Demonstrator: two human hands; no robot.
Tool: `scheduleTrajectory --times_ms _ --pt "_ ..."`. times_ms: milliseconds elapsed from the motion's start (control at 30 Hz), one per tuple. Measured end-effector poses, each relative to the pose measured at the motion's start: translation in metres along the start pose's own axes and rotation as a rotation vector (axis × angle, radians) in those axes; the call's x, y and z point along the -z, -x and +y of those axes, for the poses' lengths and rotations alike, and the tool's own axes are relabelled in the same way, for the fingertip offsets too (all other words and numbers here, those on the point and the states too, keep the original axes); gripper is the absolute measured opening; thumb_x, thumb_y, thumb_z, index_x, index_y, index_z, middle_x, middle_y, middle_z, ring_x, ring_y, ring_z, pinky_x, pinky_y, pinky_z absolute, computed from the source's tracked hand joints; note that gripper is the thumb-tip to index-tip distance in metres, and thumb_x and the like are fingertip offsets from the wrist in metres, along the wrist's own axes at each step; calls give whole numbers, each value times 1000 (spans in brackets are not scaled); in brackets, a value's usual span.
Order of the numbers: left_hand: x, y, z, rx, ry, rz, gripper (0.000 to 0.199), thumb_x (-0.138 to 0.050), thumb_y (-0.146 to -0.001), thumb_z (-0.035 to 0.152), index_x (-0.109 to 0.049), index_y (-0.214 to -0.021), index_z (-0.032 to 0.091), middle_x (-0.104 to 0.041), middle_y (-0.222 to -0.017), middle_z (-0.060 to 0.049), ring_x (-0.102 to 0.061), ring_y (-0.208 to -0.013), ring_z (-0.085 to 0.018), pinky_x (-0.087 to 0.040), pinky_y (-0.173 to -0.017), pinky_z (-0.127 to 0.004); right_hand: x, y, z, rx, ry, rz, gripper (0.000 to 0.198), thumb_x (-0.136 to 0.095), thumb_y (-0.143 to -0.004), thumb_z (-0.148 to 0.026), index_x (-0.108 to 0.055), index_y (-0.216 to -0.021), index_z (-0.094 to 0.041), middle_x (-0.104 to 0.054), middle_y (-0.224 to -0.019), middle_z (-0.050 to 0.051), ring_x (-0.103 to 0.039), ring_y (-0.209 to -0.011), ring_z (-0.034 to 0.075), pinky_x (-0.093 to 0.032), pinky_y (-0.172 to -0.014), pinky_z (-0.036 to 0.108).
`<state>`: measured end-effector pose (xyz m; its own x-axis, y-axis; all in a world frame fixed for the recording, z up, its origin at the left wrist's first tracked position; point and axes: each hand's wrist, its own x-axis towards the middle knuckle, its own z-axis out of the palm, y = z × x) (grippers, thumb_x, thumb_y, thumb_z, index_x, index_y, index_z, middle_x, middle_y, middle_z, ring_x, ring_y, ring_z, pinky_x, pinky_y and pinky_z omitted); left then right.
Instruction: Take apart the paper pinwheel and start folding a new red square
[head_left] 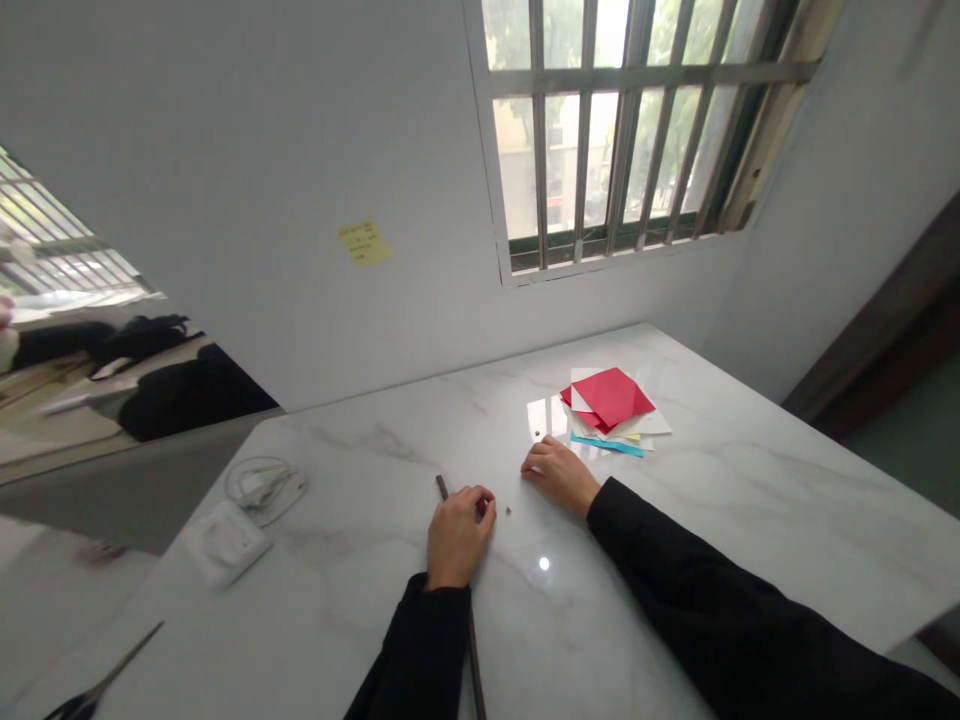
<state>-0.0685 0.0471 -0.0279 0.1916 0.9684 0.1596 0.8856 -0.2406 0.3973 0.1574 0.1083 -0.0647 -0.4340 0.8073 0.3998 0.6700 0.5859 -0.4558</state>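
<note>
My left hand (459, 538) rests on the white marbled table with its fingers curled. It lies over a thin dark stick (477, 672), whose far end pokes out past the knuckles. Between thumb and forefinger shows a small dark-red spot, too small to name. My right hand (559, 474) touches the tabletop farther right, fingers bent and pressed together; whatever they hold, if anything, is hidden. A tiny dark bit (508, 511) lies between the two hands, and another tiny dark piece (537, 433) sits just beyond the right fingertips.
Red paper (615, 395) tops a stack of coloured sheets, with a blue strip (607, 445) along its near side. At left are a white box (226, 543), a coiled white cable (266, 487) and scissors (112, 675). A yellow note (365, 243) sticks to the wall beside a barred window (589, 165).
</note>
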Motion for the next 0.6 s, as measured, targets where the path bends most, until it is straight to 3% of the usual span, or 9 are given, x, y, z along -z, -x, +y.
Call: scheduleTrajectory --times_ms 133,233,367,600 --pt "1 -1 -9 -2 108 43 15 -57 -96 24 -72 -95 22 -72 -90 -3 -67 -85 -23 -49 -86 -36 -4 -11 7 -52 -68 80 14 -69 -101 -25 -82 -99 -22 -79 -97 6 -64 -96 23 -52 -90 34" --pt "0 0 -11 -14 223 19 21 -55 -98 28 -75 -104 23 -72 -93 -3 -65 -79 -20 -50 -84 -35 4 -15 24 -161 -8 167 21 -62 -104 -20 -82 -109 -22 -77 -105 9 -64 -100 24 -51 -92 35" --pt "-3 0 -9 -86 305 -75 28 -56 -98 28 -77 -115 22 -72 -97 -5 -66 -81 -20 -52 -84 -35 11 -20 41 -320 85 93 20 -68 -99 -19 -81 -114 -19 -75 -112 11 -67 -101 24 -50 -91 33" --pt "0 -1 -18 -133 354 -182 31 -58 -93 17 -80 -115 23 -70 -99 -6 -66 -85 -20 -52 -86 -34 9 -21 43 -347 63 47 16 -68 -97 -17 -84 -99 -19 -76 -94 7 -68 -83 18 -47 -79 28"
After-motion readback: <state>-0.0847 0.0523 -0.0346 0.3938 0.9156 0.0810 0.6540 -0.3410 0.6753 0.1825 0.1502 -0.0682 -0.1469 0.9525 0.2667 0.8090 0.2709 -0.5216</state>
